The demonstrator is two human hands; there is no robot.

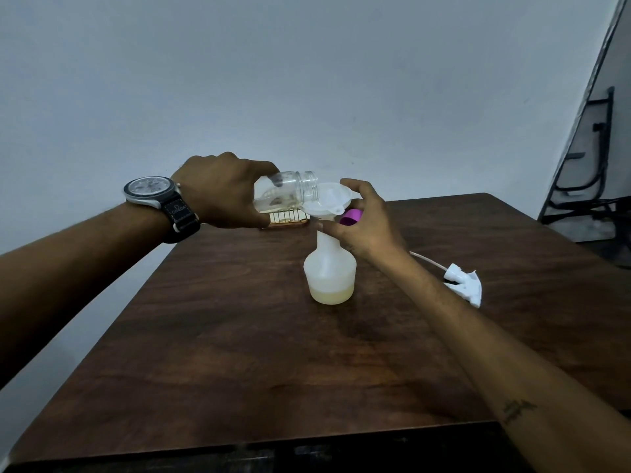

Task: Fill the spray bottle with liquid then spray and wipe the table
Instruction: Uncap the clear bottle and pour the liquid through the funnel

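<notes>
A white translucent spray bottle [330, 274] stands upright on the dark wooden table [239, 353], with pale yellow liquid in its bottom part. A white funnel [326, 199] sits in its neck. My right hand [365, 223] holds the funnel and the bottle's neck. My left hand [222, 192] grips a clear jar [290, 191], tipped on its side with its open mouth over the funnel; a little liquid remains in it. The white spray head [466, 285] with its tube lies on the table to the right.
A purple cap [351, 217] lies behind my right hand. An orange-framed wire item [288, 220] sits at the table's far side. A dark metal chair frame [587, 172] stands at the right against the wall.
</notes>
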